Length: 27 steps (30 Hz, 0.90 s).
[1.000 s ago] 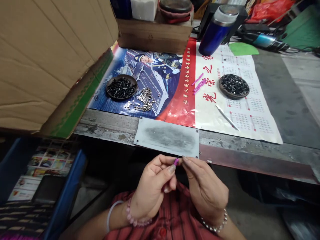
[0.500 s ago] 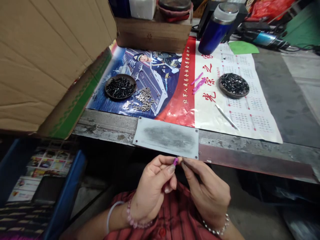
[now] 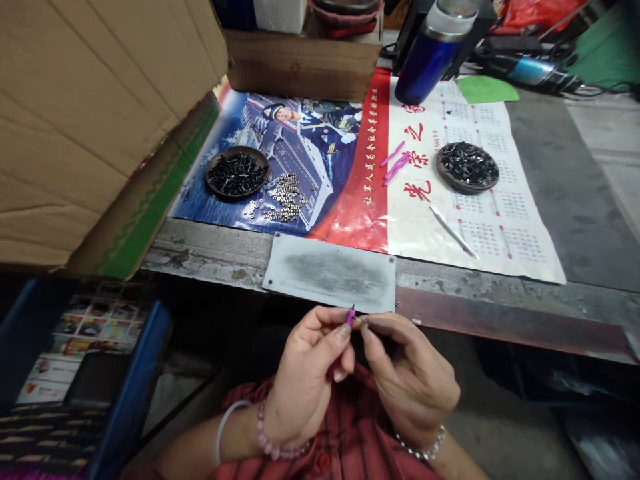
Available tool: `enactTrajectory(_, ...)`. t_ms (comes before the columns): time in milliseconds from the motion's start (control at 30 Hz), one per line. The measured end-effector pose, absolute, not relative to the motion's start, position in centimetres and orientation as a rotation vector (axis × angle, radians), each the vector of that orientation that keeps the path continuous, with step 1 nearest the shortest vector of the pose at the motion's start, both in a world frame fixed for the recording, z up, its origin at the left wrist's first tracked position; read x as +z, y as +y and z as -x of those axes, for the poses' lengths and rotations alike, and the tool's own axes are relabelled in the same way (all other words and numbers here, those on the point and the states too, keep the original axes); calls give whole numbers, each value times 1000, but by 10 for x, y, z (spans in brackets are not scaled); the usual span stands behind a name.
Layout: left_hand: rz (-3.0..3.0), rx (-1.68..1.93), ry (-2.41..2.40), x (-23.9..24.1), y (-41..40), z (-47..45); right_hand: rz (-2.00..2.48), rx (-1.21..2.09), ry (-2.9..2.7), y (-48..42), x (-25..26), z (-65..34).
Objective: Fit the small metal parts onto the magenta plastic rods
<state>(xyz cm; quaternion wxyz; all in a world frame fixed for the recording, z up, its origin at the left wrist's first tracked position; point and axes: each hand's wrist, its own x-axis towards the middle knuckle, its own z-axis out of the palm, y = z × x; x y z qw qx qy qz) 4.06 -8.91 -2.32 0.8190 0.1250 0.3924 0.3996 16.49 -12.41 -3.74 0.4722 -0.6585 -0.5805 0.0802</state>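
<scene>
In front of my body, just below the bench edge, both hands meet at a small purple piece [image 3: 351, 316] with a thin dark point sticking up from it. My left hand [image 3: 307, 373] pinches this piece between thumb and forefinger. My right hand [image 3: 417, 377] is closed, its thumb and forefinger pressed together against the piece's right side; anything between those fingertips is too small to make out. Just beyond the fingers lies a grey metal plate [image 3: 330, 272] with a dark worn patch, fixed at the bench edge.
On a poster [image 3: 345, 220] stand two dishes of black slivers, a left dish [image 3: 261, 156] and a right dish [image 3: 467, 187]. Small metal rings [image 3: 287, 200], purple strips [image 3: 397, 167], a silver pen-like tool [image 3: 454, 231] and a blue flask [image 3: 430, 63] are there too. Cardboard [image 3: 100, 120] rises at left.
The dark point now shows above the purple piece, where it was barely visible before. My right fingertips have shifted slightly lower. The view has moved a little.
</scene>
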Motion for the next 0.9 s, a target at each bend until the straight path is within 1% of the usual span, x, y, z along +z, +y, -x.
enactTrajectory(200, -334, 872, 897, -23, -93, -42, 1495, 297, -1447, -122, -40, -165)
enactTrajectory(700, -583, 945, 805, -34, -99, -42, 1352, 284, -1366, -126, -48, -164)
enactTrajectory(900, -682, 1008, 791, -34, -104, -42, 1338, 456, -1275, -125, -42, -163)
